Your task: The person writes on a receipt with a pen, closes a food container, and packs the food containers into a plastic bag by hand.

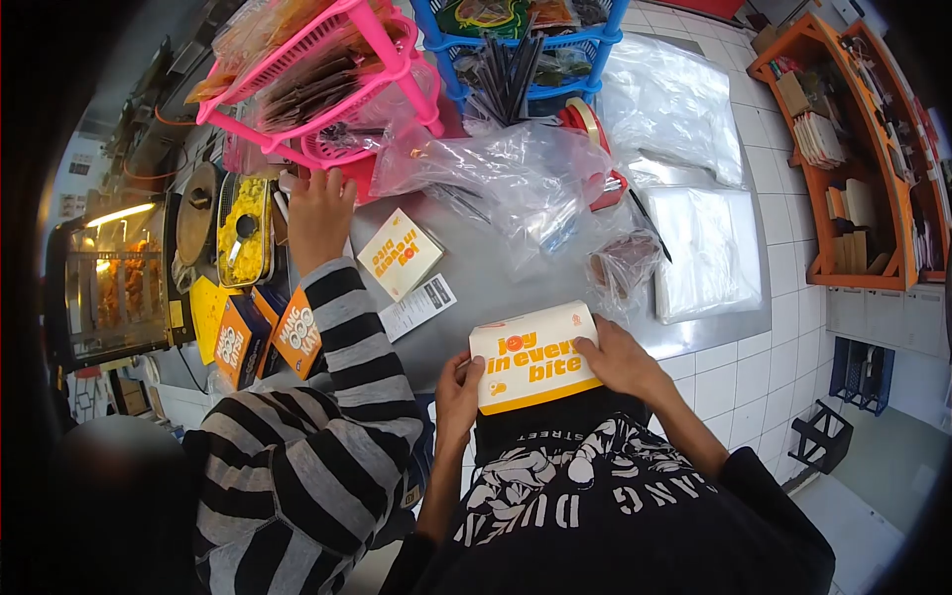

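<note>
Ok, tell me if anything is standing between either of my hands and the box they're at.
Nothing visible is: your left hand and right hand touch the box directly, at its two sides. The clear plastic bag lies beyond it, and the co-worker's hand is away by the pink rack.

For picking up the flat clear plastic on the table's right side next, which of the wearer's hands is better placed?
Probably the right hand: it holds the right side of the box, nearer the clear plastic. The left hand holds the opposite side, farther away.
</note>
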Tool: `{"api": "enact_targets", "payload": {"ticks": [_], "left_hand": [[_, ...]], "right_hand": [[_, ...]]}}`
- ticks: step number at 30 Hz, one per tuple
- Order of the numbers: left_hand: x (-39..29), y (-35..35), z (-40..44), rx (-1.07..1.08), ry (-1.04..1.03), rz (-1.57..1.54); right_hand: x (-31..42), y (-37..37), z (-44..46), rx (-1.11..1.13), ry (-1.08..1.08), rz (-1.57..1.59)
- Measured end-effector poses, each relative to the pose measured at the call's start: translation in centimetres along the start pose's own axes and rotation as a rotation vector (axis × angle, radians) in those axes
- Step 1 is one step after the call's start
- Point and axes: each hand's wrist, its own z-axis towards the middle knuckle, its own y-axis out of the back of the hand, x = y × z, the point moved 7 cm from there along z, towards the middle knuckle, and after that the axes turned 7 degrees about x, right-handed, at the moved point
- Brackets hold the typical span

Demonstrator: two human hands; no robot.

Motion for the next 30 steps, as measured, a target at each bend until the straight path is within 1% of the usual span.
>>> {"api": "enact_targets", "payload": {"ticks": [1,2,4,5,7,8,11,13,14,16,17,19,22,25,29,30], "left_hand": [[0.1,0.0,-0.3,-0.001,0.017,0.002],[0.2,-0.1,-0.3,-0.010,-0.023,-0.002],[0.9,-0.1,-0.2,-0.027,-0.099,-0.005],[1.3,0.1,-0.1,-0.034,-0.103,0.063],[1.6,0.3,0.2,-0.048,-0.114,0.198],[1.6,0.3,0.3,-0.043,-0.126,0.192],[1.0,0.0,0.5,-0.043,-0.149,0.151],[1.5,-0.1,0.6,-0.059,-0.138,0.103],[1.6,-0.3,0.6,-0.059,-0.166,0.093],[2.0,-0.5,0.4,-0.059,-0.215,0.072],[2.3,-0.4,0.5,-0.065,-0.177,0.064],[2.6,-0.3,0.9,-0.072,-0.102,0.044],[1.6,-0.1,0.7,-0.104,-0.053,0.134],[-0.2,0.0,0.0,-0.126,-0.085,0.318],[0.5,0.0,0.5,-0.133,-0.161,0.323],[0.6,0.0,0.5,-0.146,-0.190,0.342]], "right_hand": [[-0.1,-0.3,-0.3,-0.056,-0.024,-0.054],[-0.2,-0.3,-0.4,-0.111,-0.047,-0.108],[0.1,-0.1,-0.2,-0.009,-0.047,-0.012],[0.4,-0.1,-0.3,0.040,-0.049,0.037],[0.7,0.2,-0.8,0.023,-0.126,-0.025],[0.8,0.2,-1.1,0.016,-0.166,-0.055],[1.6,0.3,-1.4,-0.002,-0.171,-0.128],[1.0,-0.5,-1.4,-0.060,-0.130,-0.172],[0.9,-0.7,-1.4,-0.090,-0.110,-0.194],[1.1,-0.3,-1.0,-0.039,-0.161,-0.093],[1.1,-0.3,-0.9,-0.015,-0.188,-0.042],[0.9,-0.4,-0.8,-0.046,-0.207,-0.059],[0.9,-0.2,-0.9,-0.041,-0.227,-0.095],[0.5,-0.1,0.0,-0.030,-0.226,-0.129],[0.0,-0.7,0.8,-0.091,-0.274,-0.249],[0.3,-0.5,0.7,-0.121,-0.272,-0.230]]}}
